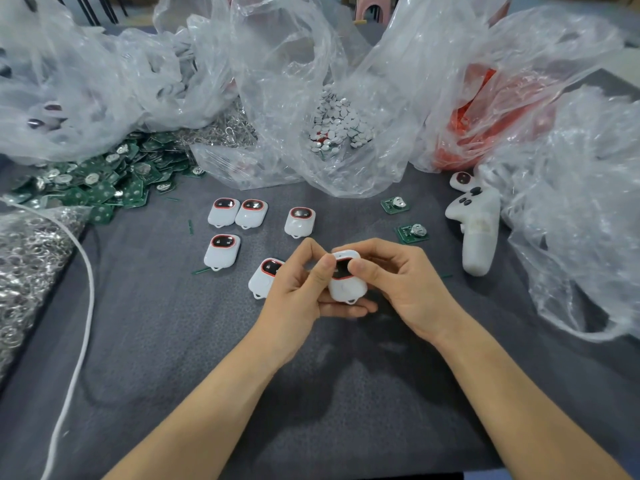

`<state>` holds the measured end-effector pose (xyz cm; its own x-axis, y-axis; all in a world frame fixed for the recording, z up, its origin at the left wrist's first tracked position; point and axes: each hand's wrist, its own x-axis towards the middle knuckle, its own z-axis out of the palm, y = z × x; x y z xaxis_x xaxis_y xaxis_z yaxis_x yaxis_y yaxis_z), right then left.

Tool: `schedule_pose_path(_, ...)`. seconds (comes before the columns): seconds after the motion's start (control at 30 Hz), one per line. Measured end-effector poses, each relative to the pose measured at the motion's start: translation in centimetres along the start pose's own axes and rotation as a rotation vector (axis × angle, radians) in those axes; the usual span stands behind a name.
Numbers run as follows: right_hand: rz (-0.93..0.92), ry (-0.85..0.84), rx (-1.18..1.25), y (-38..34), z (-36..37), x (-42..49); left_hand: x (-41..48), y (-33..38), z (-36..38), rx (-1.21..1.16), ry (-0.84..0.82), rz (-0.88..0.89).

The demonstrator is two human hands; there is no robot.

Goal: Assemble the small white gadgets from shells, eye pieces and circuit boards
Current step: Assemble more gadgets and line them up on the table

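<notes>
Both my hands hold one small white gadget (347, 285) with a dark red-rimmed eye piece, just above the grey cloth at centre. My left hand (298, 285) cups it from below, thumb on the eye's left edge. My right hand (398, 275) grips its right side, thumb pressing on the eye. Several gadgets lie flat on the cloth: two side by side (237, 212), one (300, 221) to their right, one (222, 251) below, and one (264, 278) partly hidden by my left hand. Two loose green circuit boards (395, 204) (412, 233) lie to the right.
A heap of green circuit boards (104, 181) fills the left. Clear plastic bags hold round white pieces (337, 128), red parts (485, 129) and metal rings (31, 265). A white game-style controller (479, 226) lies at right. A white cord (86, 306) runs down the left.
</notes>
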<state>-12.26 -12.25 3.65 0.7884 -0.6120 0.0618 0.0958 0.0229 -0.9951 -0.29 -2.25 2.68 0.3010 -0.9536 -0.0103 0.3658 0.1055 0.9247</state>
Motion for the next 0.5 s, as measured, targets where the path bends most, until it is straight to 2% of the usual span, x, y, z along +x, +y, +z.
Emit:
schedule_pose_path(0.17, 0.049, 0.019, 0.048, 0.11, -0.02, 0.12, 0.17, -0.14, 0.77, 0.007, 0.063, 0.024)
schedule_pose_path(0.3, -0.014, 0.084, -0.050, -0.02, -0.01, -0.05, 0.08, -0.02, 0.98, 0.061, 0.065, 0.027)
schedule_pose_path(0.5, -0.077, 0.089, -0.225, -0.34, 0.55, -0.42, -0.01, 0.02, 0.98, 0.154, 0.113, 0.003)
